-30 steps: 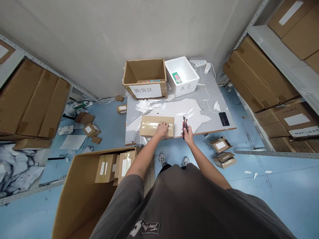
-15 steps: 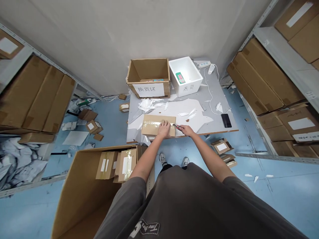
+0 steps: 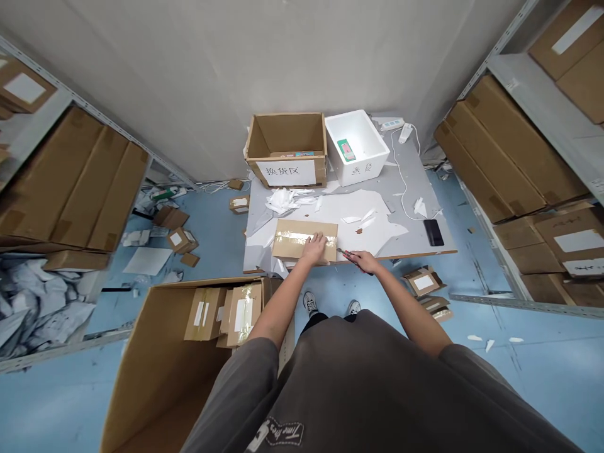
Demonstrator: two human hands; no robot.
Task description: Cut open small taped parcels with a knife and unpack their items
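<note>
One carton (image 3: 302, 228), brown, with a band of clear tape (image 3: 297, 238) along its top: lies at the centre of the frame, on the near edge of the table (image 3: 422, 182).

Your left hand (image 3: 315, 247): laid on top of the carton, right of its middle, fingers extended and a little apart, pressing rather than gripping.

Your right hand (image 3: 362, 260): closed round a red and black knife (image 3: 349, 255), just right of the carton. Tip points left, at the carton's right end; whether it touches, you cannot tell from this view.

Behind the carton, upper centre: one open labelled box (image 3: 287, 173); right of it, one white box (image 3: 363, 171) with a green card (image 3: 346, 150) inside.

Between these and the carton: white scraps (image 3: 282, 200), in a heap.

At the table's right end: one phone (image 3: 433, 232), dark, face up; farther back, one power strip (image 3: 392, 124).

Lower left, beside you: one big box (image 3: 146, 352), open, with taped parcels (image 3: 213, 314) in it.

Blue floor (image 3: 542, 390), right of the table: opened boxes (image 3: 423, 281).

Left and right margins: shelves (image 3: 538, 82) with large brown cartons.
</note>
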